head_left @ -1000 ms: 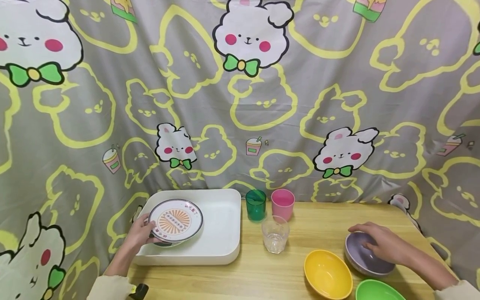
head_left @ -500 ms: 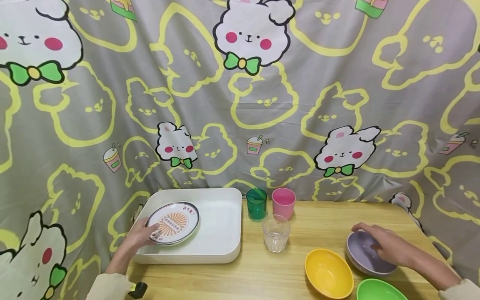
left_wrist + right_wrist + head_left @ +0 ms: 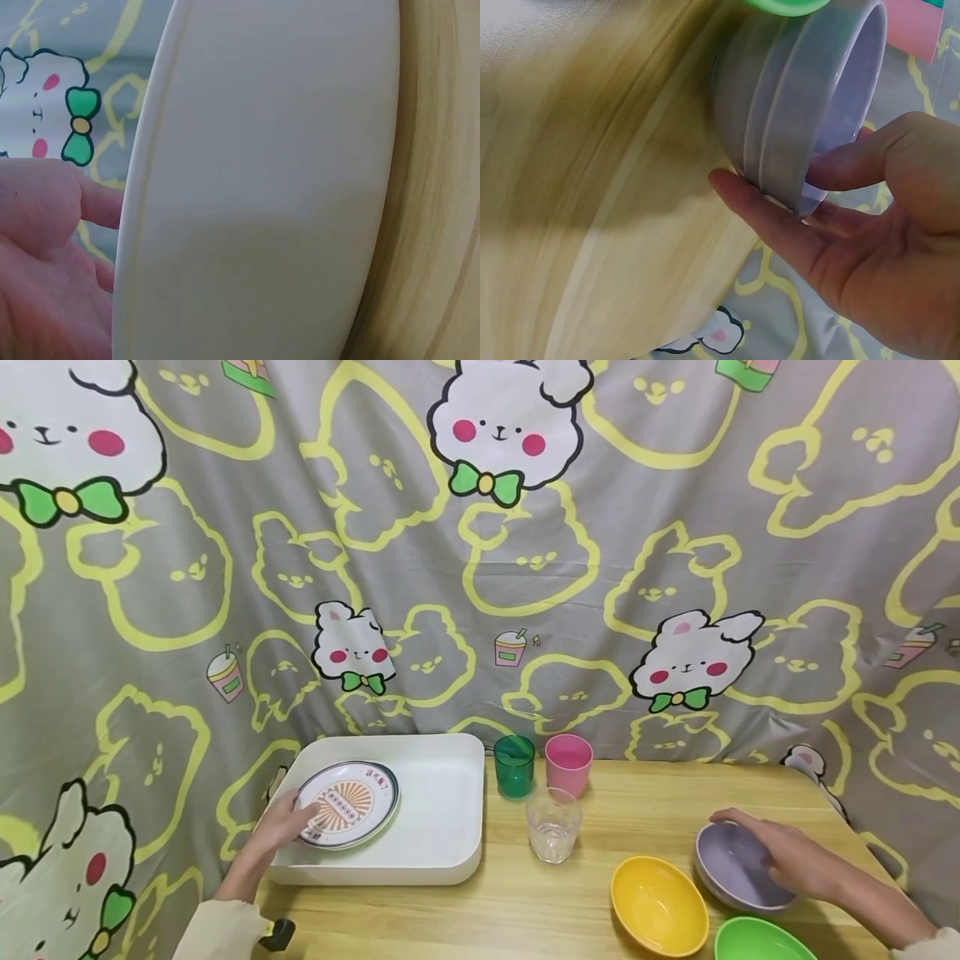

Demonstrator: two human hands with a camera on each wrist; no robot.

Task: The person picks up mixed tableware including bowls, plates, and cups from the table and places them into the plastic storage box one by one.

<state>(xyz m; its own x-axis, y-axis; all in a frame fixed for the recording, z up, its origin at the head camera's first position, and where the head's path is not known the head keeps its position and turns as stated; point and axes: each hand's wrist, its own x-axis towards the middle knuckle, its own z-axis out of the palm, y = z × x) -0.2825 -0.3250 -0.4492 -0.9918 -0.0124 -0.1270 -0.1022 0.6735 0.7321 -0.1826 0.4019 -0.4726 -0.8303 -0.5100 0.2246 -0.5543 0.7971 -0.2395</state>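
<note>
In the head view, my left hand (image 3: 281, 824) grips a white plate (image 3: 347, 804) by its left edge, the thumb on top. The plate has a dark rim, an orange sunburst and red lettering, and it lies low within the white tray (image 3: 442, 793). The tray's outer wall (image 3: 262, 150) hides the plate and most of the fingers from the left wrist view. My right hand (image 3: 885, 217) pinches the rim of a purple bowl (image 3: 787, 112), thumb inside and fingers along the outside. This bowl (image 3: 731, 860) sits at the right of the table.
A yellow bowl (image 3: 660, 906) and a green bowl (image 3: 761, 941) stand left of and in front of the purple one. Between tray and bowls are a clear glass (image 3: 553, 831), a green cup (image 3: 514, 768) and a pink cup (image 3: 568, 764). A patterned curtain (image 3: 480, 568) hangs behind the wooden table (image 3: 525, 910).
My left hand has lowered the plate into the tray and shifted it slightly left, its tilt now less. My right hand has stayed at the purple bowl's rim, moving very little.
</note>
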